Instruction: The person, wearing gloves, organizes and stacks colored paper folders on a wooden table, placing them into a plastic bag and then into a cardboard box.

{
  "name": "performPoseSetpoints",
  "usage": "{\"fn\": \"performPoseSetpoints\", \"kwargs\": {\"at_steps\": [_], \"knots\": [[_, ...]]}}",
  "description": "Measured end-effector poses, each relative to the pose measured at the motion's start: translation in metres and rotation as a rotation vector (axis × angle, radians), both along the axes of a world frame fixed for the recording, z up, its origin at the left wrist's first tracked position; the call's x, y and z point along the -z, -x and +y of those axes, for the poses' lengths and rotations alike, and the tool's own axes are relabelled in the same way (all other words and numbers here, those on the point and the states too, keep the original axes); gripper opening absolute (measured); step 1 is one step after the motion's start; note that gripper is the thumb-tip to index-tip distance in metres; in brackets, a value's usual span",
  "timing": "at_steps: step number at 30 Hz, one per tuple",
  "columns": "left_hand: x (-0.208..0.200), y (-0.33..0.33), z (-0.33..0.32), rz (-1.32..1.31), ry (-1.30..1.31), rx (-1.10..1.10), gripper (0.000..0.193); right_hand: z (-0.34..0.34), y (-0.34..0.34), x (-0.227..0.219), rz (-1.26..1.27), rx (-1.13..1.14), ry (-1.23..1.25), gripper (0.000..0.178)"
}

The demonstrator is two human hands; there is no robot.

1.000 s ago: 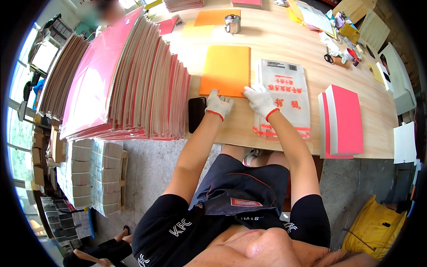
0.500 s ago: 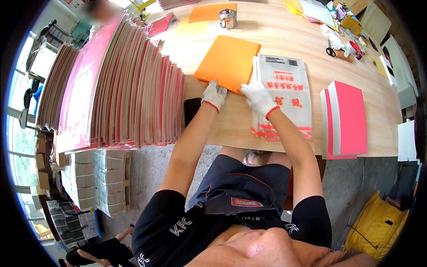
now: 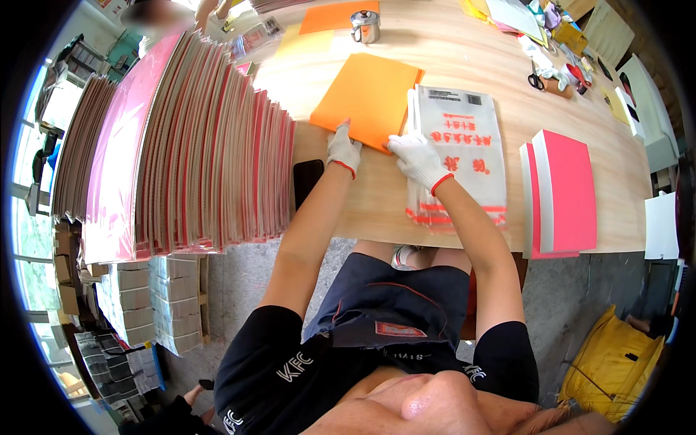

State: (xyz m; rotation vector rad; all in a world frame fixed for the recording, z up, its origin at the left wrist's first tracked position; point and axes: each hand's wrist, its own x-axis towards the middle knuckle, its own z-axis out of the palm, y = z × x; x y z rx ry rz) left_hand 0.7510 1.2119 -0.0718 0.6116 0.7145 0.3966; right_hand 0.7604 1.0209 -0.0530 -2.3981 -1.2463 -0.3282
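Note:
A stack of orange card sheets lies tilted on the table in front of me. My left hand, in a white fingertip-less glove with a red cuff, grips its near left edge, thumb on top. At the near right corner, my right hand pinches the sheets between thumb and fingers. Part of that gloved hand overlaps a pile of clear plastic bags with red print, just right of the orange stack. What the left fingers do beneath the edge is partly hidden.
Tall rows of pink-covered books in clear bags stand left, beside a black phone. Pink-covered book blocks lie right. Farther off are a metal mug, scissors and a tape roll. Another person works at the far left.
My left thumb has come up over the edge of the orange sheets; the right hand keeps its pinch. At the far left, the other person's pink item is gone and a clear bag shows.

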Motion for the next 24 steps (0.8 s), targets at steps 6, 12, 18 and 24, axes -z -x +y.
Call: {"fn": "performPoseSetpoints", "kwargs": {"at_steps": [6,12,18,24], "knots": [[-0.021,-0.009,-0.001,-0.091,-0.295,-0.013,0.014,0.004,-0.01,-0.021,0.115,0.047,-0.098,0.029],[-0.108,0.057,-0.017,-0.268,-0.698,0.041,0.024,-0.009,-0.027,-0.086,0.27,0.129,-0.539,0.047],[-0.121,0.125,-0.016,-0.189,-1.18,0.027,0.026,-0.028,-0.042,-0.112,0.633,0.072,-0.932,0.08],[-0.057,0.168,0.001,-0.053,-1.213,0.327,0.027,-0.045,-0.056,-0.064,0.999,-0.02,-0.95,0.08]]}}
